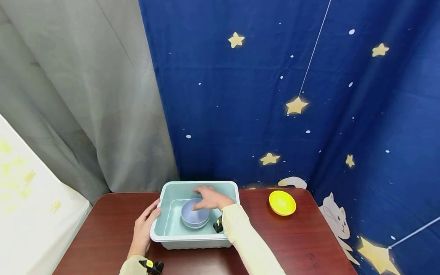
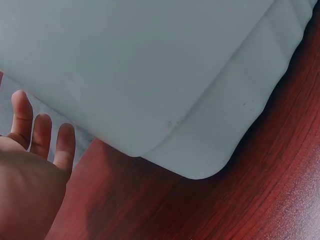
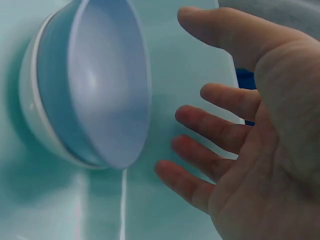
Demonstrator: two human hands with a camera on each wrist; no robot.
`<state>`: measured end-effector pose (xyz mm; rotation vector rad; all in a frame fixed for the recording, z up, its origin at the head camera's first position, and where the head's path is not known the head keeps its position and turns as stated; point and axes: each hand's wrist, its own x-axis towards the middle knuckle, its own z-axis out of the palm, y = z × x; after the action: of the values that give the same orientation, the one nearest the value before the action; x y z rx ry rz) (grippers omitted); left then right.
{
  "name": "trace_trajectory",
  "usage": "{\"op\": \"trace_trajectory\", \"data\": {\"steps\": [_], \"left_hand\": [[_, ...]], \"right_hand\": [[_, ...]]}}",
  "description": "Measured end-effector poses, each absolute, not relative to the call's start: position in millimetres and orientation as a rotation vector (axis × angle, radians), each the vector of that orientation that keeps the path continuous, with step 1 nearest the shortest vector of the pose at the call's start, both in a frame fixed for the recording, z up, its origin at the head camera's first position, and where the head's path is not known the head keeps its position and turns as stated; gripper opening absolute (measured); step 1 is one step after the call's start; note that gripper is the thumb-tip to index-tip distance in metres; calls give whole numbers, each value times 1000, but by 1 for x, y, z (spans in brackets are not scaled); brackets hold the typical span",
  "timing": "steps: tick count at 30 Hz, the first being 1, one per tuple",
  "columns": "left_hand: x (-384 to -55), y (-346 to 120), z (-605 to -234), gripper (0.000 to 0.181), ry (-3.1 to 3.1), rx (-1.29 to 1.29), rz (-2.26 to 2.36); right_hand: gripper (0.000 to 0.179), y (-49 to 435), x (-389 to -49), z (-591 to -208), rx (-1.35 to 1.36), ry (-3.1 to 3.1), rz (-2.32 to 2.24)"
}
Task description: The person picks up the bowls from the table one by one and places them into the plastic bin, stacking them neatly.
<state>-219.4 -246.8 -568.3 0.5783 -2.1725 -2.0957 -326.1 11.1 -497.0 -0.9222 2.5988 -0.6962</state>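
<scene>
A pale blue-green plastic basin [image 1: 190, 240] stands on the table. Inside it, a blue-lavender bowl [image 1: 192, 216] is nested in a white bowl [image 3: 31, 97], best seen in the right wrist view. My right hand [image 1: 213, 199] is over the basin, above the bowls. Its fingers [image 3: 215, 127] are spread, apart from the bowls and holding nothing. At the basin's left rim is my left hand [image 1: 140, 231], its thumb and fingers against the edge. In the left wrist view several fingers [image 2: 41, 135] of it extend beside the basin's outer wall.
A yellow bowl [image 1: 282, 203] sits near the table's back right corner. The reddish-brown wooden table [image 1: 103, 229] backs onto a grey curtain [image 1: 130, 114] and a blue star-patterned curtain [image 1: 233, 114]. White patterned cloth [image 1: 31, 214] hangs at the left.
</scene>
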Motion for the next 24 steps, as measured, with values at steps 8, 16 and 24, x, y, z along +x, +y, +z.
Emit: {"op": "trace_trajectory", "data": {"steps": [8,16,24], "left_hand": [[-220,-248,-569,62,-2184,581,-2104],[-219,-250,-569,60,-2203,596,-2101],[-219,-249,-568,58,-2189,576,-2108]], "right_hand": [[63,12,-321,-472,-980,2547,-887],[52,27,-315,-449,-888,2602,-1087],[54,48,-310,-435,-845,2687,-1254]]}}
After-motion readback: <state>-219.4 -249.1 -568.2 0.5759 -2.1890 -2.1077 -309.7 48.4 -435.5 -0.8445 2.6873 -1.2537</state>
